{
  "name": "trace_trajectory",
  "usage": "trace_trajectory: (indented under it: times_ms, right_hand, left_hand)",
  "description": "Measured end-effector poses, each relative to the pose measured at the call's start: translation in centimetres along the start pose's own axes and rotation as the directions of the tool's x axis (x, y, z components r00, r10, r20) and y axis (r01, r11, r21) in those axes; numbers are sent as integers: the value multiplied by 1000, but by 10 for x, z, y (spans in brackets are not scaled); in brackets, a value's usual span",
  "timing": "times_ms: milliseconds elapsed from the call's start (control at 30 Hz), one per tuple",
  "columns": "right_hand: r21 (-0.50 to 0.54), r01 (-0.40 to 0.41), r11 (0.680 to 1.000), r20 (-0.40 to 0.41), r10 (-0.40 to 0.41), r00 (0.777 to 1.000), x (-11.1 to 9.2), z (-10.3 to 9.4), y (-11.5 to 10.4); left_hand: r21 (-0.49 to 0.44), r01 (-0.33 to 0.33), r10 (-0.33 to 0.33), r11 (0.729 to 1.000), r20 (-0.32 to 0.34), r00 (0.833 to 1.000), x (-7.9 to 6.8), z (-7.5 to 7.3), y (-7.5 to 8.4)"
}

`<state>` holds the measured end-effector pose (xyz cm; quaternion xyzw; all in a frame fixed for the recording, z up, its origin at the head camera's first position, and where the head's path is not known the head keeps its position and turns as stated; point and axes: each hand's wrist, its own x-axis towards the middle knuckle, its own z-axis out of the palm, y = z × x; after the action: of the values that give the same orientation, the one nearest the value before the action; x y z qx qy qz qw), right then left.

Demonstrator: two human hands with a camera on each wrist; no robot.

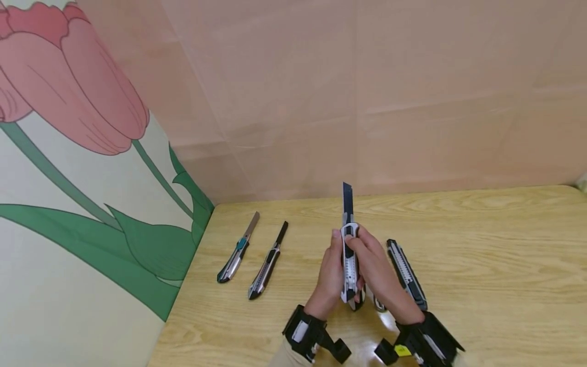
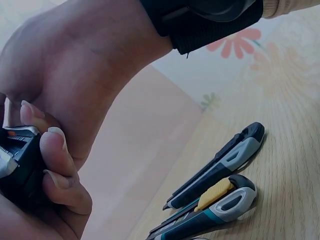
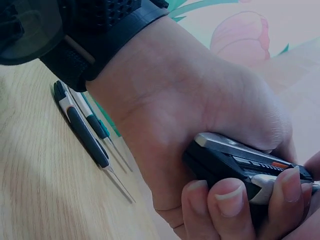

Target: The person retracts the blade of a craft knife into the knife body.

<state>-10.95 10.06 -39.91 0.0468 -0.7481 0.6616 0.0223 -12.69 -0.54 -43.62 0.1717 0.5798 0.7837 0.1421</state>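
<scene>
Head — knife point(image 1: 350, 267) lengthwise, blade point(image 1: 348, 199) forward

A snap-off utility knife point(image 1: 350, 267), its handle silver and black with a small orange mark point(image 3: 280, 165) along the slot, is gripped between the left hand point(image 1: 329, 275) and right hand point(image 1: 378, 270). Its dark blade point(image 1: 348, 198) is extended, pointing to twelve o'clock in the head view, the butt towards six o'clock.
</scene>
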Motion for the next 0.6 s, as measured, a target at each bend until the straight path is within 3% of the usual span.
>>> trace_trajectory:
  times_ms: [267,600]
  right_hand:
    - [16,-17,1000,-27,17,999,-1,0,-5]
    - [1,9,1000,-8,-9,1000,-2,0,-8]
  left_hand:
    - [-31,-7,9,1000,52,999,-1,1,4]
    - [-55,-1,4,998,51,999,-4,1,8]
